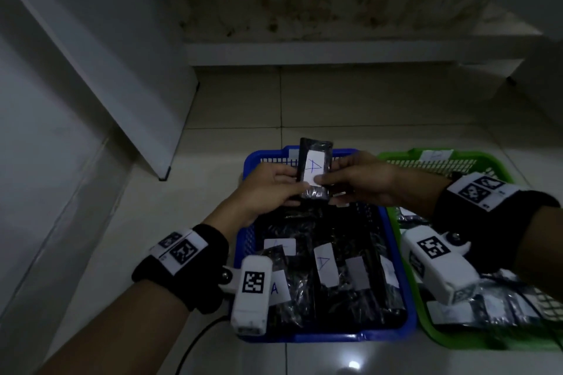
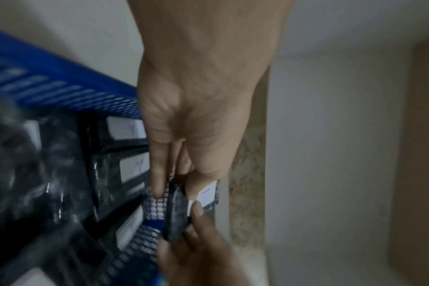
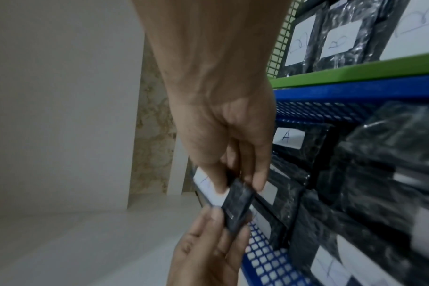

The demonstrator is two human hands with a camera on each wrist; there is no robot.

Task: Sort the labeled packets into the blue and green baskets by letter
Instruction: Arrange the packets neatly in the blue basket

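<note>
Both hands hold one black packet (image 1: 313, 167) upright over the far end of the blue basket (image 1: 323, 336); its white label reads "A". My left hand (image 1: 297, 184) pinches its lower left edge and my right hand (image 1: 327, 183) pinches its lower right. In the left wrist view, the left hand (image 2: 176, 185) has its thumb on the label of the packet (image 2: 176, 212). The right wrist view shows the right hand (image 3: 235, 183) pinching the packet (image 3: 238, 207). Several "A" packets (image 1: 326, 265) lie in the blue basket. To its right, the green basket (image 1: 426, 329) holds "B" packets (image 3: 340, 40).
The baskets sit side by side on a pale tiled floor (image 1: 231, 106). A white slanted panel (image 1: 128, 76) stands to the left, and a low white step (image 1: 304, 53) runs across the far side. A black cable (image 1: 195, 341) trails near my left forearm.
</note>
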